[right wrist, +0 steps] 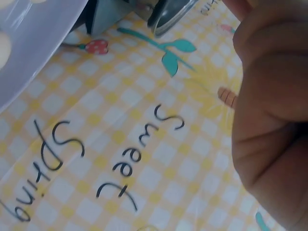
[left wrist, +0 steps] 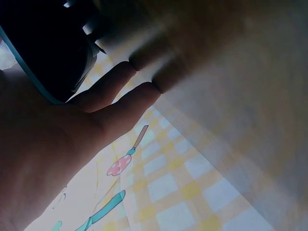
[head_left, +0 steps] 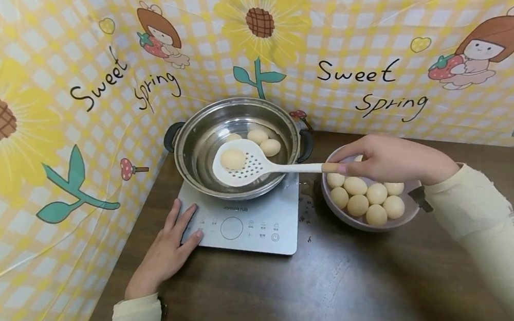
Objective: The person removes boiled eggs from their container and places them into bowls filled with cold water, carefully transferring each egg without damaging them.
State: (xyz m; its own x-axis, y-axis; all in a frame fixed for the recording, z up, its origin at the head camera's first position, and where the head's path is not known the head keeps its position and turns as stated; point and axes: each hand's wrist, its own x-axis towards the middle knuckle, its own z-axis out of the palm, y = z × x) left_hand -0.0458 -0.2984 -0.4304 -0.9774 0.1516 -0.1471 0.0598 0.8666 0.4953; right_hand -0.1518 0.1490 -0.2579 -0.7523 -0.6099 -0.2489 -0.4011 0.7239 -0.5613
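My right hand (head_left: 373, 157) grips the wooden-ended handle of a white slotted spoon (head_left: 257, 165), palm down above a bowl of eggs. The spoon's perforated head is over the steel pot (head_left: 183, 162), with one pale egg (head_left: 232, 159) lying on it. Several more eggs (head_left: 269, 147) sit inside the pot behind the spoon. My left hand (head_left: 166, 254) has its fingers spread, fingertips at the left edge of the white induction cooker (head_left: 264, 240) under the pot. In the right wrist view the hand (right wrist: 272, 106) appears curled, with the spoon out of sight.
A lilac bowl (head_left: 336, 212) of several eggs (head_left: 358, 205) stands on the brown table (head_left: 270, 293), right of the cooker. Water drops dot the table between them. A yellow checked cloth (head_left: 212, 82) with flower prints covers the walls behind and on the left.
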